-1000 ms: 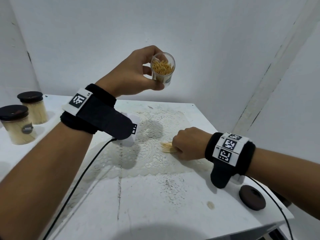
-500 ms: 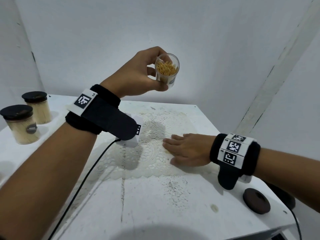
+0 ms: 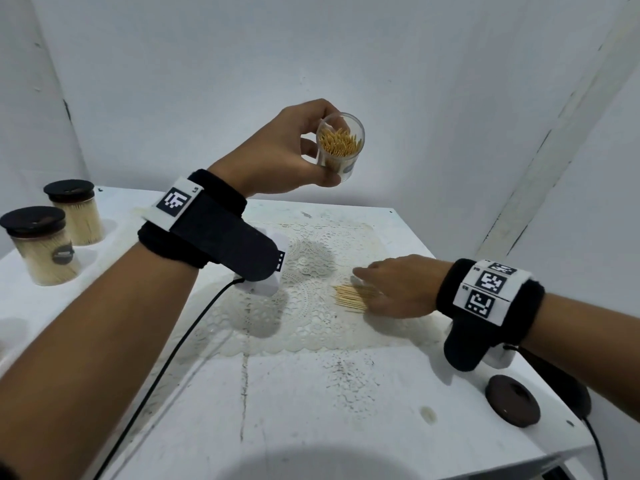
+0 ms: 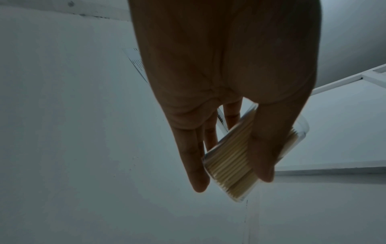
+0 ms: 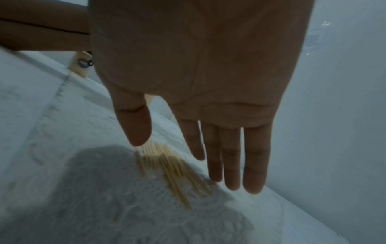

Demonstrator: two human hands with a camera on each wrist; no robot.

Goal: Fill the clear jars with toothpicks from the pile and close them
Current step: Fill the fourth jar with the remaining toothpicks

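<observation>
My left hand (image 3: 304, 150) holds a clear jar (image 3: 341, 145) up in the air above the table, its open mouth tilted toward me and toothpicks standing inside. In the left wrist view the thumb and fingers (image 4: 262, 148) wrap the jar (image 4: 236, 165). A small pile of toothpicks (image 3: 351, 297) lies on the lace mat (image 3: 304, 327). My right hand (image 3: 391, 285) lies over the pile with straight fingers; in the right wrist view its fingers (image 5: 234, 156) reach past the toothpicks (image 5: 173, 168) and the thumb is near their ends.
Two filled jars with dark lids (image 3: 74, 211) (image 3: 41, 245) stand at the table's far left. A loose dark lid (image 3: 512, 400) lies near the right front corner of the white table (image 3: 311, 410). White walls close in behind and at right.
My right hand went from a fist on the toothpicks to flat, then slid right, baring the pile. The left hand kept the jar raised, drifting slightly right.
</observation>
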